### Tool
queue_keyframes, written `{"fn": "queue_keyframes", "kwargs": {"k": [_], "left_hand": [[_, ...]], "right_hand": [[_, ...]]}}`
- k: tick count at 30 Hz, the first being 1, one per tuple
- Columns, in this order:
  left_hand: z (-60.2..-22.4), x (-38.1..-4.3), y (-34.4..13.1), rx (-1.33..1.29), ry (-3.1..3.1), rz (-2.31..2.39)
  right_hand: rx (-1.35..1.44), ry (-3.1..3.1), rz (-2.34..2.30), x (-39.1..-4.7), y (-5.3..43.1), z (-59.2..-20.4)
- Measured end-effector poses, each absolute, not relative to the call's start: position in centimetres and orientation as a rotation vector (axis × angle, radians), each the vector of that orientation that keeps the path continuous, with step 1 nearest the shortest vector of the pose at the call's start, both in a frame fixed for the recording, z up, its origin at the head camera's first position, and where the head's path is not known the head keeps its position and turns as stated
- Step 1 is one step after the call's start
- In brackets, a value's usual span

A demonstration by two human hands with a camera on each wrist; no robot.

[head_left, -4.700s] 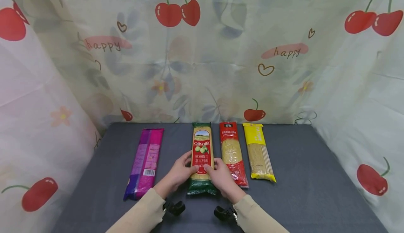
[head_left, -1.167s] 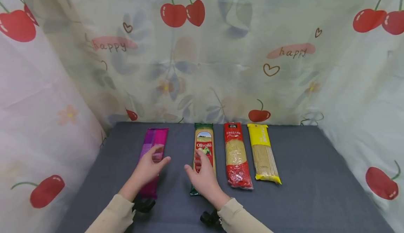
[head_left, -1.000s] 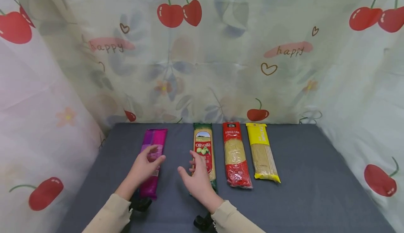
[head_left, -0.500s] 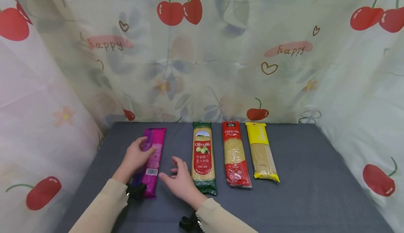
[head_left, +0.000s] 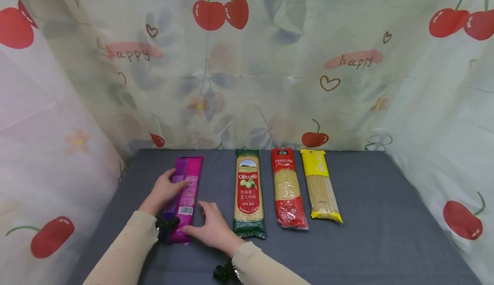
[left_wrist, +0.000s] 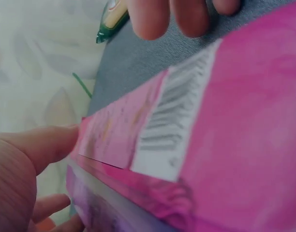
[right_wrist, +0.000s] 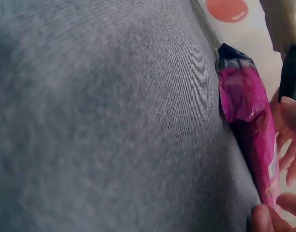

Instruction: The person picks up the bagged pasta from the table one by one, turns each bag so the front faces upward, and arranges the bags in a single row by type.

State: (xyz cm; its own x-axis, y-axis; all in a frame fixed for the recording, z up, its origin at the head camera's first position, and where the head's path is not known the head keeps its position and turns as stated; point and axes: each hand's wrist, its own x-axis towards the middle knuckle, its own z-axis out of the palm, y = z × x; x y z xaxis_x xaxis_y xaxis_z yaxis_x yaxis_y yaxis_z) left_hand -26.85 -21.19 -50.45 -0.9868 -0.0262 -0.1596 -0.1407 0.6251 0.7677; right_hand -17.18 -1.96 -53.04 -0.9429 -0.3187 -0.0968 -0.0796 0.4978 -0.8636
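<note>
A long pink-and-purple packet (head_left: 188, 199) with a barcode lies slightly slanted on the left of the table, its contents hidden. My left hand (head_left: 164, 190) spans its upper half, thumb over the printed face and fingers by the left edge. In the left wrist view the thumb (left_wrist: 56, 142) meets the packet's edge. Beside the packet's lower right edge is my right hand (head_left: 214, 229), thumb at the edge and fingers loosely extended. The right wrist view has fingertips (right_wrist: 264, 220) close against the packet's side. Both hands look relaxed rather than curled round it.
To the right lie a green-ended Olivoilà spaghetti pack (head_left: 248, 195), a red spaghetti pack (head_left: 287, 188) and a yellow spaghetti pack (head_left: 321, 186), side by side on the dark grey tablecloth (head_left: 378, 233). A cherry-patterned curtain (head_left: 270, 105) surrounds the table's back and sides.
Both hands held the Olivoilà pack at first, then let it go and moved left. Lately the right hand has come down to the pink packet's lower edge; the left hand has settled on it.
</note>
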Motion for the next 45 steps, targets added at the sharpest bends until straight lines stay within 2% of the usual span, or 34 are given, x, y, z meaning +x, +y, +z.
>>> {"fn": "queue_keyframes", "kwargs": {"k": [20,29,45], "left_hand": [[-51.0,-27.0,-21.6,-0.169,2.74,1.236],[-50.7,-26.8,-21.5,-0.28,2.793,1.255],[-50.0,-26.8,-20.5,-0.309,2.718,1.527]], "right_hand": [[-0.393,2.558,-1.308,-17.0,-2.3,-52.9],[-0.397,2.545,-1.302,-16.9,-2.3,-52.8],[-0.401,2.529,-1.312,-17.2,-2.0,-53.1]]}}
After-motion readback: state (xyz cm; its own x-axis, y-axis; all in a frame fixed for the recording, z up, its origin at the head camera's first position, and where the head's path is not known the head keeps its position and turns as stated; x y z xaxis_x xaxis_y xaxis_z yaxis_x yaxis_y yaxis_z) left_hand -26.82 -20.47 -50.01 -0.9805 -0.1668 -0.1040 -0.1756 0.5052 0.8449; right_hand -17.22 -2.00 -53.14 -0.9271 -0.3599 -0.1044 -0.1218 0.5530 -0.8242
